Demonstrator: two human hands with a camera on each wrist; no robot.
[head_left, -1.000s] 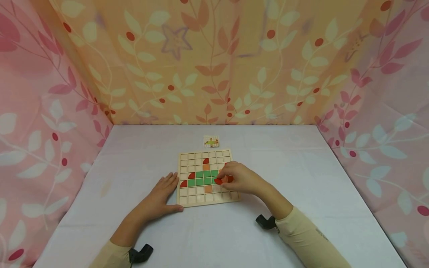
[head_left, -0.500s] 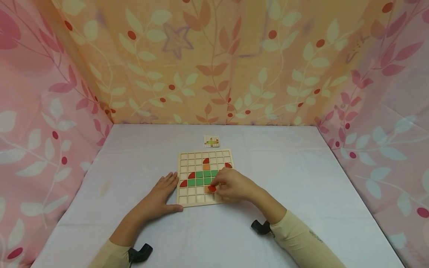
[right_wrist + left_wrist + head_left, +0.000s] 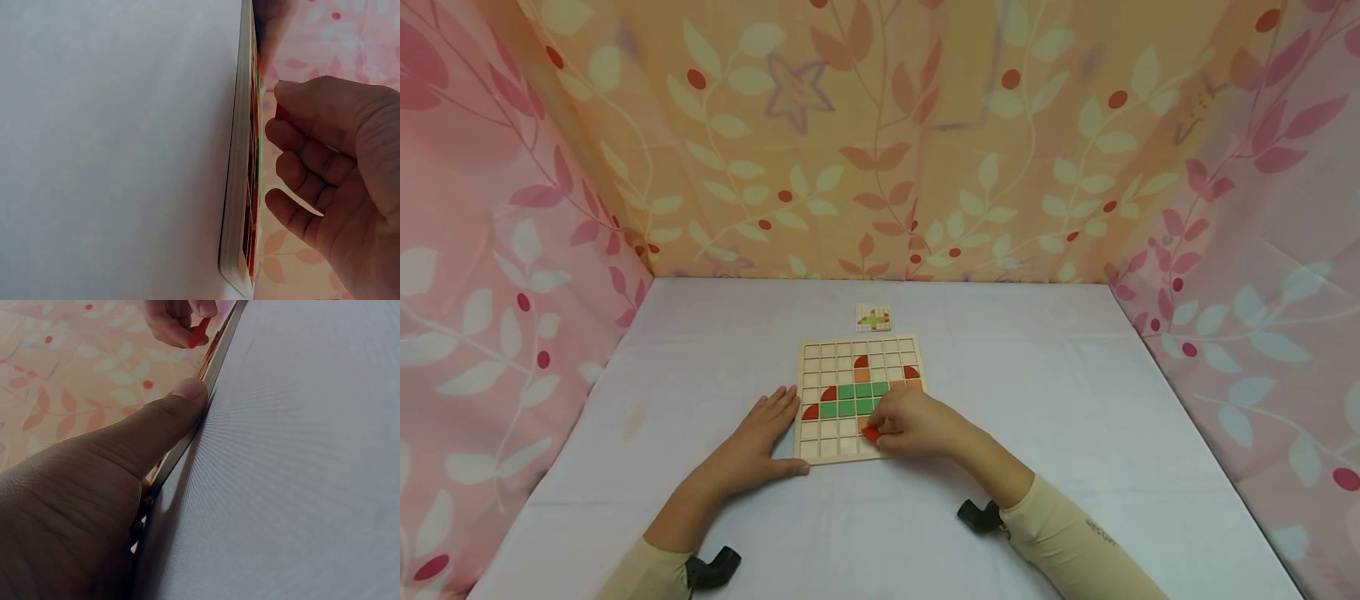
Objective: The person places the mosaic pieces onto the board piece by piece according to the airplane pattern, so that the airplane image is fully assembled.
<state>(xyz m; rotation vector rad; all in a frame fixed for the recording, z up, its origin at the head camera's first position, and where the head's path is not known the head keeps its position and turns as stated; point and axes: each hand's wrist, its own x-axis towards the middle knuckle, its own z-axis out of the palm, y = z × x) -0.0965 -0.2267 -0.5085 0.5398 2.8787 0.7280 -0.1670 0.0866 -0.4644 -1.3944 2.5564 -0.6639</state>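
Note:
A wooden grid board (image 3: 831, 447) lies on the white table, its cells partly filled with green squares (image 3: 847, 407), orange squares (image 3: 862, 375) and red quarter-circle pieces (image 3: 810, 412). My right hand (image 3: 917, 423) is over the board's lower right part and pinches a red piece (image 3: 870, 433) between thumb and fingertips, beside an orange square. In the left wrist view that red piece (image 3: 199, 332) is held just above the board. My left hand (image 3: 758, 437) rests at the board's left side, fingers spread, thumb (image 3: 178, 403) on the near left corner. Cells under the right hand are hidden.
Behind the board lies a small pattern card (image 3: 873, 317) showing a coloured grid figure. Patterned cloth walls (image 3: 880, 167) stand at the back and both sides of the table. Black wrist camera mounts (image 3: 715, 568) hang at both sleeves.
My right hand has moved left and toward me with the red piece, from the right of the green rows to the lower orange square. The left hand stays still.

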